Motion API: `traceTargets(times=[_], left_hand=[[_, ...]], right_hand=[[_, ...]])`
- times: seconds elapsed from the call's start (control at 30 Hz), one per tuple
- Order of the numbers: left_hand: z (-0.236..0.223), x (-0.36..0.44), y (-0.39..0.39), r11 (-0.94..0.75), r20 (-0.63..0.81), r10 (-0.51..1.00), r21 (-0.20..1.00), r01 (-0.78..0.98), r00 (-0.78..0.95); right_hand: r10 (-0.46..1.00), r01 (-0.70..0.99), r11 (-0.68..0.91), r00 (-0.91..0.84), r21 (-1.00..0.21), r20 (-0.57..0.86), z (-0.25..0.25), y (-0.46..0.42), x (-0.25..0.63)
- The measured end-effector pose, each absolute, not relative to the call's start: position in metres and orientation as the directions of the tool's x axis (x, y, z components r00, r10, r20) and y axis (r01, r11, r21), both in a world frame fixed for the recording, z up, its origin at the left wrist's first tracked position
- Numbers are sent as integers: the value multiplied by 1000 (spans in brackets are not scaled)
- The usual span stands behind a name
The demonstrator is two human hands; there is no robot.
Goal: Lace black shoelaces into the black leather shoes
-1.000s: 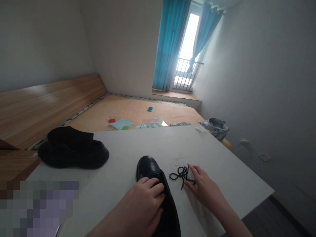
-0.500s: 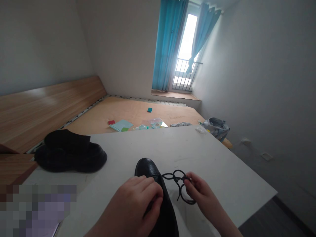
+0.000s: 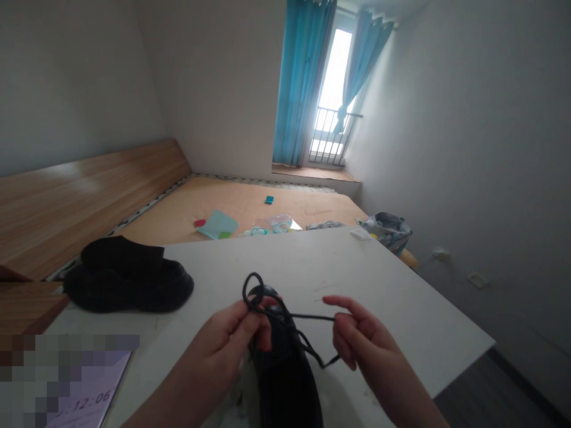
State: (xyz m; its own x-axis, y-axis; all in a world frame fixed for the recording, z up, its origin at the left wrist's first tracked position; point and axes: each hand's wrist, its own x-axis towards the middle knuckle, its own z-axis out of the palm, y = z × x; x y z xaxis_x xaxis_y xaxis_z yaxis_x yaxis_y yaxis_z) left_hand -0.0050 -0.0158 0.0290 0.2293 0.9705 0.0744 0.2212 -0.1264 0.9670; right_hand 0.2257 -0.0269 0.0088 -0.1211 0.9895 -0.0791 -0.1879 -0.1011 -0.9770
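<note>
**Ask:** What is the biggest thing here?

**Tell:** A room with a white wall (image 3: pixel 446 119) on the right. At the top middle of the frame there is a bright glass door (image 3: pixel 334 77) with blue curtains (image 3: pixel 301 77). A wooden bed frame (image 3: pixel 89 190) runs along the left, and a bare mattress (image 3: pixel 259 205) lies past the table.

**Ask:** Where are the table's edges?

**Tell:** The white table (image 3: pixel 383 285) has a far edge that goes across the middle of the frame. Its right edge slants down to the lower right, and the gray floor (image 3: pixel 491 386) is past it. White table top goes from the hands up to the far edge, and out to the right edge too. So the hands have room there.

**Ask:** What is on the table?

**Tell:** A pair of black shoes (image 3: pixel 127 279) sits at the left. One more black leather shoe (image 3: pixel 285 374) lies at the bottom middle, with its toe pointing away.

**Ask:** And the hands?

**Tell:** Both arms reach in from the bottom, and the hands are apart, with the shoe between them. The left hand (image 3: pixel 227 330) is over the toe, pinching a black lace (image 3: pixel 303 318) shut in its fingers. A small loop of the lace stands up above that hand. The lace goes across to the right hand (image 3: pixel 363 336), which is half open. I cannot tell if it grips the lace.
</note>
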Motion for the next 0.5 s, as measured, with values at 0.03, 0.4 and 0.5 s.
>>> traceTargets(times=[0.03,0.4,0.5], left_hand=[[30,-7,-12,-61,40,985,991,121,166],[43,-30,11,-134,-197,900,724,-677,-389],[45,-37,16,-243,-124,846,776,-582,-518]], right_hand=[[995,-255,-100,-50,-962,-90,6,-23,238],[814,-548,70,514,-834,-270,-30,-17,397],[759,-415,142,628,-899,-170,-37,-18,414]])
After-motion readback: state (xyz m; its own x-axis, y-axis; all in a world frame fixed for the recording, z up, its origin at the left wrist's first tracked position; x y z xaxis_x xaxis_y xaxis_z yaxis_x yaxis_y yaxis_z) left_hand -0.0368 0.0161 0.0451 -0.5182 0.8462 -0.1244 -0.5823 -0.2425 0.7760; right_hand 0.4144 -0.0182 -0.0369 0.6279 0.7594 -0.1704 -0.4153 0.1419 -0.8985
